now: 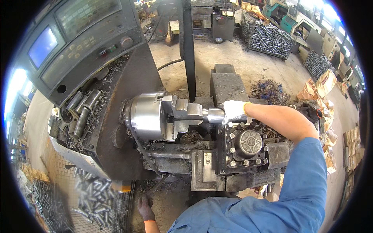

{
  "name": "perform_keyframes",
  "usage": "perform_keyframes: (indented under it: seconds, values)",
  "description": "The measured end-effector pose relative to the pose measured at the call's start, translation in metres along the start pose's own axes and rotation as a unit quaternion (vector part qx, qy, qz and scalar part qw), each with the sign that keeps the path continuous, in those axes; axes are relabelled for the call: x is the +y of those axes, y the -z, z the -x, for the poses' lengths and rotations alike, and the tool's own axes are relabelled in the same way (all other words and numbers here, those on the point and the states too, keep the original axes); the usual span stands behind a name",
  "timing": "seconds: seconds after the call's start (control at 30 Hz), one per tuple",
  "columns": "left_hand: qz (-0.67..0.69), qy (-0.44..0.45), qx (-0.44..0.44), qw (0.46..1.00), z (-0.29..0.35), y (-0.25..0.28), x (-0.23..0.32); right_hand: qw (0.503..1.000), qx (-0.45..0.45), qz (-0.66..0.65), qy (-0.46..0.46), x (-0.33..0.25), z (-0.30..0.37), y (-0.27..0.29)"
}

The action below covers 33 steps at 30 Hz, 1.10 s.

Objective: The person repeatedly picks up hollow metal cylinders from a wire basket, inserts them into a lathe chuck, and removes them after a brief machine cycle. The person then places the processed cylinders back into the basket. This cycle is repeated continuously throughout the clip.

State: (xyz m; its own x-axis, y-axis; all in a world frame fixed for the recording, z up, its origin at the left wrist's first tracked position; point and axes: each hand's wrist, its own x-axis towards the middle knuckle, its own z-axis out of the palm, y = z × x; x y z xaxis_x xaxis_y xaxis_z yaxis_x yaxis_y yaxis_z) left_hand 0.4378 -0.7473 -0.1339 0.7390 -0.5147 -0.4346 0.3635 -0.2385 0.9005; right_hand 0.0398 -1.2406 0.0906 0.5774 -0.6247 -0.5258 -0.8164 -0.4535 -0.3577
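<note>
My right hand (234,112), in a white glove with a yellow cuff, is closed round the right end of a shiny steel cylinder (215,115). The cylinder's left end meets the stepped jaws (187,110) of the lathe chuck (147,117); whether they clamp it I cannot tell. Just below this hand sits the square tool post (248,143) with its round cap and several bolts. Down at the lower left, my left hand (146,209), in a dark grey glove with an orange cuff, hangs beside the machine, fingers loosely apart and nothing visible in them.
The control panel (81,42) rises at the left. Metal pieces (86,106) and shavings lie on the headstock ledge. A wire basket (97,198) of steel parts stands at lower left, another bin (268,40) at the back right. A dark post (189,50) stands behind the chuck.
</note>
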Motion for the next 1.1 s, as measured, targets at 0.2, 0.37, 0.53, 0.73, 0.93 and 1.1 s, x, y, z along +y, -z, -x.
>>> perform_keyframes:
  seconds: [0.2,0.37,0.53,0.73,0.93,1.1]
  values:
    - [0.049,-0.041,0.125,0.99,-0.039,0.054,0.013,0.997,0.06,0.008,0.054,-0.02,-0.021,-0.008]
    - [0.088,-0.087,0.171,0.977,-0.083,0.058,0.038,0.975,0.141,-0.003,0.172,-0.027,-0.036,-0.012]
    - [0.209,0.098,0.016,0.973,-0.081,0.065,0.063,0.983,0.033,0.18,-0.013,-0.027,-0.036,-0.011]
    - [0.164,-0.012,-0.037,0.986,-0.082,0.067,0.058,0.983,0.142,-0.047,0.108,-0.052,-0.035,-0.007]
    - [-0.115,-0.177,0.109,0.971,-0.061,0.049,0.061,0.952,0.293,-0.059,0.06,-0.092,0.056,-0.001]
    - [-0.204,-0.424,0.162,0.867,-0.005,0.002,0.135,0.882,0.457,-0.082,0.079,-0.127,0.179,-0.065]
